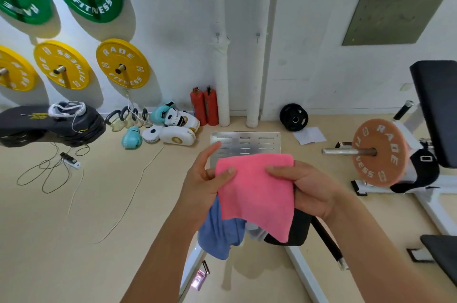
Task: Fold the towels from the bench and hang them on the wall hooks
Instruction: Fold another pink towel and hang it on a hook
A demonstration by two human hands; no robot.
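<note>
A folded pink towel (257, 191) hangs between both my hands at the centre of the head view. My left hand (205, 184) pinches its left edge, thumb on the front. My right hand (309, 189) grips its right edge. Below it a blue towel (220, 236) and a pale one (254, 231) lie on the black bench pad (296, 228), partly hidden by the pink towel. Two small wall hooks (217, 36) (258, 36) stick out of the white wall straight ahead, above the white pipes.
Green and yellow weight plates (123, 63) hang on the wall at left. Red extinguishers (204, 107), boxing gloves and pads (173, 129) sit on the floor by the wall. A metal plate (244, 144) lies ahead. A barbell with an orange plate (378, 151) and a machine stand at right. Cables trail at left.
</note>
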